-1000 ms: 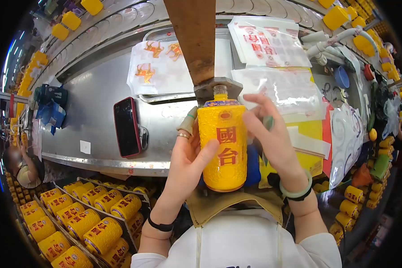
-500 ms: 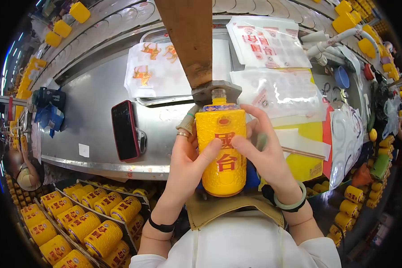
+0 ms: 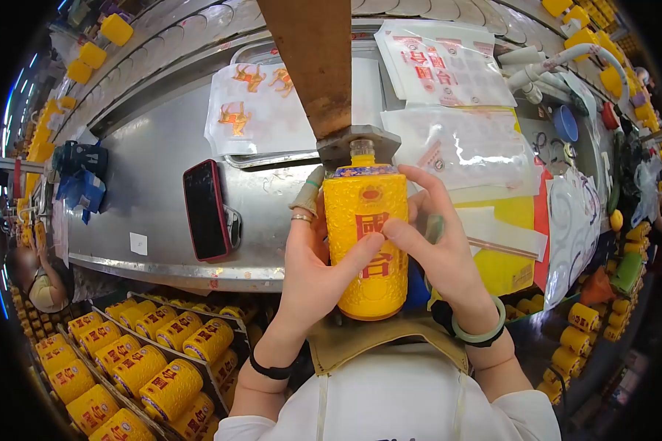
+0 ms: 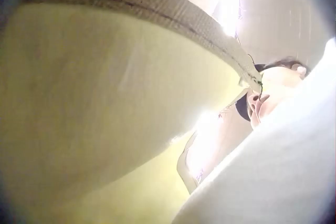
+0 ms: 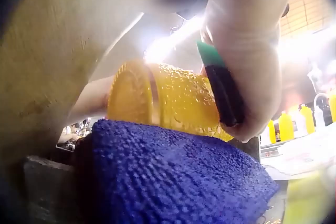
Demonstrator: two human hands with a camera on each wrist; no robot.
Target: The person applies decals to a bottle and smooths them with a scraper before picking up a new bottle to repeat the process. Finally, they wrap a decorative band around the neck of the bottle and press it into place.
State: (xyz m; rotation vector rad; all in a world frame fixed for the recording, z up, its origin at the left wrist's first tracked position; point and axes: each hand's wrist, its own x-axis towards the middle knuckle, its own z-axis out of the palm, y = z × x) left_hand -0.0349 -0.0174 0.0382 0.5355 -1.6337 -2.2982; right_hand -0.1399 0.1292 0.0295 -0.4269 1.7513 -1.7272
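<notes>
A yellow textured bottle (image 3: pixel 368 294) with red characters lies with its base toward me and its clear neck at a metal plate (image 3: pixel 335 149). My left hand (image 3: pixel 312 268) grips its left side, thumb across the front. The right hand (image 3: pixel 449 253) holds the right side, index finger along the shoulder and thumb pressing on the red characters, close to the left thumb tip. A green and black flat tool (image 5: pixel 223 85) is tucked in my right palm. Below the bottle is a blue towel (image 5: pixel 178 171). Cloth fills most of the left wrist view, hiding the left hand there.
A wooden beam (image 3: pixel 312 66) stands behind the plate. A phone (image 3: pixel 206 209) lies left on the metal table (image 3: pixel 151 176). Printed sheets (image 3: pixel 445 62) lie at the back right, horse-figure sheets (image 3: pixel 232 99) at the back left. Racked yellow bottles (image 3: pixel 169 386) stand lower left.
My right hand has come from raised fingers beside the bottle to holding its side, thumb pressing the red characters. The left thumb has moved slightly right, toward the right thumb.
</notes>
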